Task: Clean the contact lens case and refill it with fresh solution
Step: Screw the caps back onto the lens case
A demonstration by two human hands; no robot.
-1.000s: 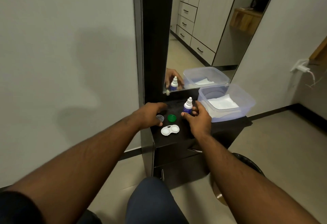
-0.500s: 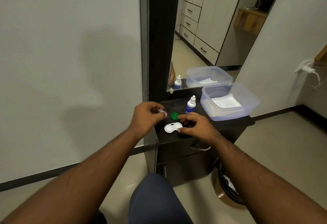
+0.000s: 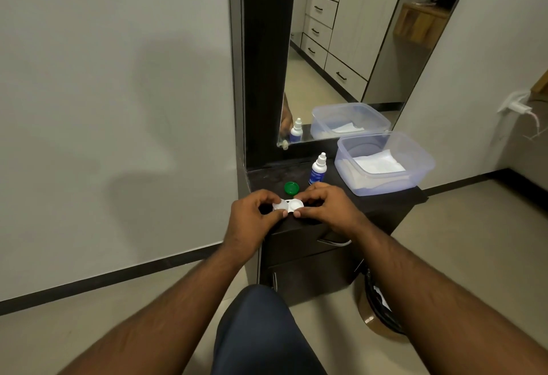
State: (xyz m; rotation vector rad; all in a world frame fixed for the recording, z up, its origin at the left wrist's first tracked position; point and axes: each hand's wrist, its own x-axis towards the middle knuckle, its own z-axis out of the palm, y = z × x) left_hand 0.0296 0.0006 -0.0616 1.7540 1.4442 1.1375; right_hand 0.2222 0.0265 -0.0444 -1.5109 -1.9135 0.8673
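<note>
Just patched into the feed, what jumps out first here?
Both hands meet at the front edge of the dark cabinet top: the left hand pinches a white cap over the white lens case, which the right hand steadies. Just behind lie a loose green cap and an upright solution bottle, with a clear plastic tub to the right.

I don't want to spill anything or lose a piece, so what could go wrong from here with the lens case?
1. Both hands, left hand and right hand, work the lens case at the cabinet's front edge; a slip could drop it toward the floor or the bin below.
2. The green cap lies loose just behind the hands and could be knocked off.
3. The solution bottle stands upright near the right hand; a bump might tip it.
</note>
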